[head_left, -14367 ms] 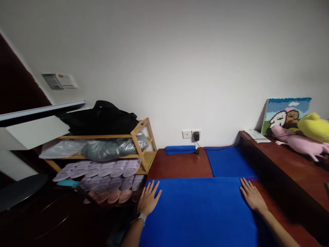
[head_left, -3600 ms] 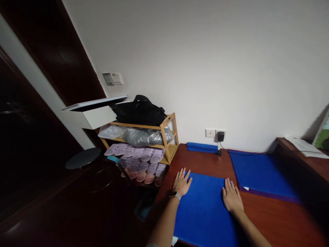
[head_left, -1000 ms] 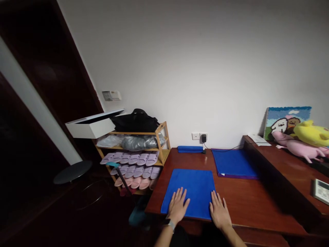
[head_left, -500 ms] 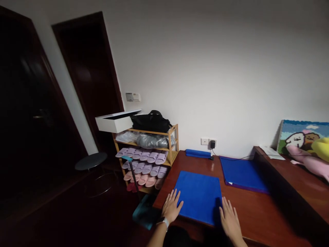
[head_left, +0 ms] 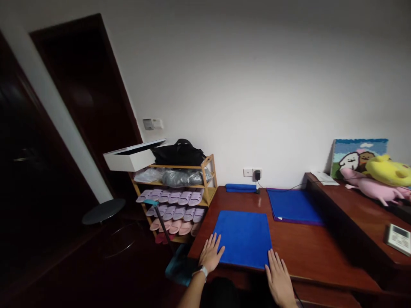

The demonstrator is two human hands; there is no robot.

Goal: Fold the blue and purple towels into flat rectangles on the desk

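Note:
A folded blue cloth [head_left: 243, 237] lies flat on the dark wooden table [head_left: 302, 252], near its front edge. My left hand [head_left: 210, 256] rests open at the cloth's near left corner, fingers spread, with a watch on the wrist. At the near right corner my right hand [head_left: 278, 280] lies open, fingertips touching the cloth's edge. Neither hand holds anything.
A stack of flat blue cloths [head_left: 293, 206] and a rolled blue cloth [head_left: 240, 188] lie farther back by a wall socket [head_left: 252, 173]. A wooden rack [head_left: 180, 196] of slippers stands left. Plush toys [head_left: 382, 177] and a small device [head_left: 398, 238] sit on the raised shelf at right.
The cloth went from wide across the table to a smaller folded rectangle. In the last second my hands slid off its top to its near corners, and my view drew back.

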